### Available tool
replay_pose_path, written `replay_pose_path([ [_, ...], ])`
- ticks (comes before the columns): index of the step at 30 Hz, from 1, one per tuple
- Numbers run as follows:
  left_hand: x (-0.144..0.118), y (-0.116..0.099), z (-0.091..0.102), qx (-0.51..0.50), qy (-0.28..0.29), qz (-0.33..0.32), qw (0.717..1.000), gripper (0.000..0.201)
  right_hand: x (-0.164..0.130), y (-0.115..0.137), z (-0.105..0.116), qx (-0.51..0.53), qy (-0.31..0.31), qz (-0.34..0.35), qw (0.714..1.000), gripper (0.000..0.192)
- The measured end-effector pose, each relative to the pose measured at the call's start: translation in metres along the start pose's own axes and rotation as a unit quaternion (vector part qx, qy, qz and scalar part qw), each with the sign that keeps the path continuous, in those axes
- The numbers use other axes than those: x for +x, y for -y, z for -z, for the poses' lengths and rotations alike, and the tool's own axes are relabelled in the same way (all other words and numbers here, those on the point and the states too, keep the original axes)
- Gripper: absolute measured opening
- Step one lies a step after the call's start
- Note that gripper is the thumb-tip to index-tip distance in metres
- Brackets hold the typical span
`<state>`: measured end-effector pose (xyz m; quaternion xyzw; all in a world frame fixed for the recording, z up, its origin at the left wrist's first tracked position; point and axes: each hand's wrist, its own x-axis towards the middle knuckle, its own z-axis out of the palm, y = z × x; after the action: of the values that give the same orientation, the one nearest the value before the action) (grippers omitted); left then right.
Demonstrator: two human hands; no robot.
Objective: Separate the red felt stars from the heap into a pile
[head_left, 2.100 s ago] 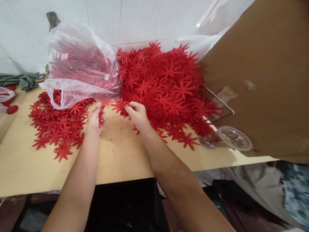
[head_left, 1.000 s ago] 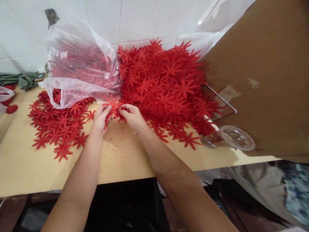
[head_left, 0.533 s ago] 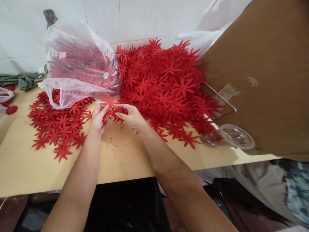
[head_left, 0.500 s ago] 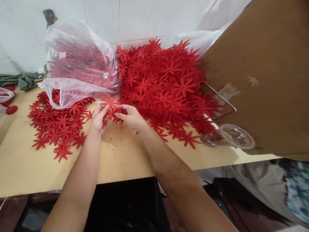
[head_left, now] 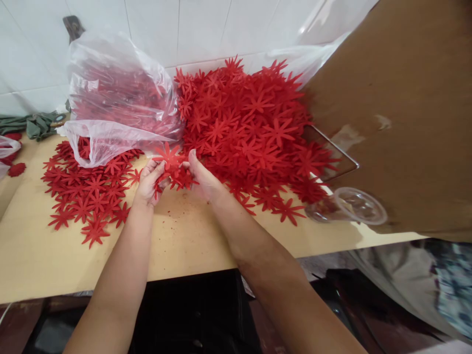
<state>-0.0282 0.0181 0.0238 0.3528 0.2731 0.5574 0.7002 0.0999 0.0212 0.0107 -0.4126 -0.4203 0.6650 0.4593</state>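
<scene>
Near the counter's (head_left: 184, 246) back edge, the left hand (head_left: 149, 182) and right hand (head_left: 202, 179) pinch one red star-shaped felt flower (head_left: 170, 157) between fingertips, lifting it clear of the loose red flower heap (head_left: 254, 128).

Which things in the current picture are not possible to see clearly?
Head view only:
- How many red cutouts the left hand and right hand hold: fingers cover them.
- Plastic bag contents: film blurs them.
- Clear cup contents: too small.
- Behind the cardboard sheet: hidden.
- Green cloth: cut by left edge.
</scene>
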Motion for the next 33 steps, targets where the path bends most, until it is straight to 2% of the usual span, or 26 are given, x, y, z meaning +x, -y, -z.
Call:
replay_pose_path([
  [2, 0.000, 0.000, 0.000, 0.001, 0.000, 0.003, 1.000, 0.017, 0.000, 0.000, 0.001, 0.024, -0.002, -0.015, 1.000, 0.058],
  [5, 0.001, 0.000, 0.000, 0.004, -0.003, 0.003, 1.000, 0.018, -0.004, 0.003, 0.000, 0.046, 0.019, 0.005, 0.999, 0.037],
  [8, 0.002, 0.001, 0.001, 0.014, -0.015, 0.003, 1.000, 0.016, -0.007, 0.005, -0.001, 0.046, 0.030, 0.007, 0.998, 0.028],
  [11, 0.003, 0.001, 0.003, 0.023, -0.030, 0.000, 0.999, 0.016, -0.004, 0.003, -0.001, 0.040, 0.005, 0.010, 0.999, 0.023],
  [17, 0.004, -0.002, 0.005, -0.003, -0.053, -0.005, 0.999, 0.021, 0.006, -0.005, 0.001, 0.001, -0.073, 0.065, 0.995, 0.014],
  [25, 0.004, -0.001, 0.007, 0.029, -0.035, -0.018, 0.999, 0.024, 0.004, -0.004, 0.001, -0.008, -0.089, 0.105, 0.991, 0.019],
  [29, 0.006, 0.005, 0.005, 0.128, -0.029, -0.013, 0.991, 0.023, 0.004, -0.001, 0.002, 0.018, -0.076, 0.070, 0.995, 0.019],
  [33, 0.010, 0.015, 0.005, 0.209, -0.024, -0.025, 0.977, 0.019, 0.003, 0.001, 0.001, 0.042, -0.033, 0.086, 0.995, 0.030],
])
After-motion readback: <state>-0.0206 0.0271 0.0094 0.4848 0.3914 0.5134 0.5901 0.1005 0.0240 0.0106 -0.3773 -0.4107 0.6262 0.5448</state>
